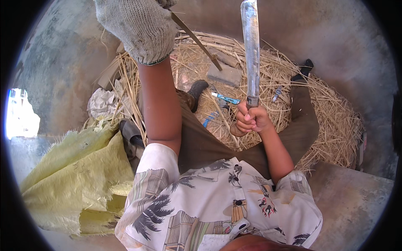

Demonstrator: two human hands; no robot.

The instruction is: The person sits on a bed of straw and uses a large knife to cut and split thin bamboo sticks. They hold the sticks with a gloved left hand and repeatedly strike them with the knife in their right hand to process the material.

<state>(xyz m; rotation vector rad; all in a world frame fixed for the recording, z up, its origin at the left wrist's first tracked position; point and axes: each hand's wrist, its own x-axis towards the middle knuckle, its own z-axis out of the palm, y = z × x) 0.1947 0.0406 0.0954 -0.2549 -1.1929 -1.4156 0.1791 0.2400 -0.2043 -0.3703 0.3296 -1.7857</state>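
- Right hand [250, 119] shut tight in a fist around the wooden handle of a long knife [251, 50], bare skin, no glove.
- Knife blade pointing straight up and away from the body, flat and grey, high over the straw [326, 104].
- Left hand [138, 29] up at the top edge, inside a grey knit glove, closed on a thin stick [197, 41].
- Stick slanting down and to the right from the glove, with its far tip over a flat grey stone [226, 74].
- 2 hands well apart, left one higher and farther out than the right.
- Straw spread in a big round heap on the concrete floor [63, 62], under both legs.
- Brown trousers [201, 142] on bent knees, 1 dark shoe [197, 90] resting on the straw.
- Small blue-handled tools [225, 98] lying in the straw just past the right fist.
- Torn yellow-green woven sack [79, 175] crumpled on the left side, beside crumpled white paper [102, 102].
- Short-sleeved shirt [209, 209] with palm tree pictures near the bottom.
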